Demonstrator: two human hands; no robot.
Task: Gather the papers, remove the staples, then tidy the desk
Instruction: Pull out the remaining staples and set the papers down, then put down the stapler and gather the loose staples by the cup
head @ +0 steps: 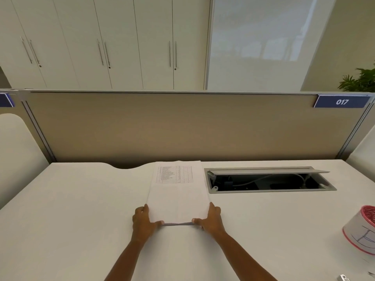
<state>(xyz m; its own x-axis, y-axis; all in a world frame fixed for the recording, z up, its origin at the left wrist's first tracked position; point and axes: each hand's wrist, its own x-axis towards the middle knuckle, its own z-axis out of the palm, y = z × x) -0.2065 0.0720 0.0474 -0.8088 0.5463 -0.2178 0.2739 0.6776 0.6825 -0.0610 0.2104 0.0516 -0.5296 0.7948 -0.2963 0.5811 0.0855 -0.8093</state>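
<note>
Desk (71,209): white top with a wavy cut-out in the far edge, backed by a beige divider panel (162,126).
Left hand (143,221): grasps the near left corner of the paper stack, with the thumb on the top sheet and the fingers curled round the left edge.
Paper stack (178,195): lies lengthwise at the middle of the desk, its far end at the desk's rear edge. A printed table shows on the far part of the top sheet; the text is too small to read.
Right hand (210,220): grasps the near right corner of the same stack, with the thumb on top and the fingers round the right edge.
Cable hatch (267,181): just right of the stack, with its grey lid raised and wires inside.
Number plate (342,102): blue, reads 017, on the divider's top right corner.
Round container (363,230): white with a pink rim, at the right edge, well apart from the papers.
Metal item (344,277): bottom right corner, cut off; I cannot tell what it is.
</note>
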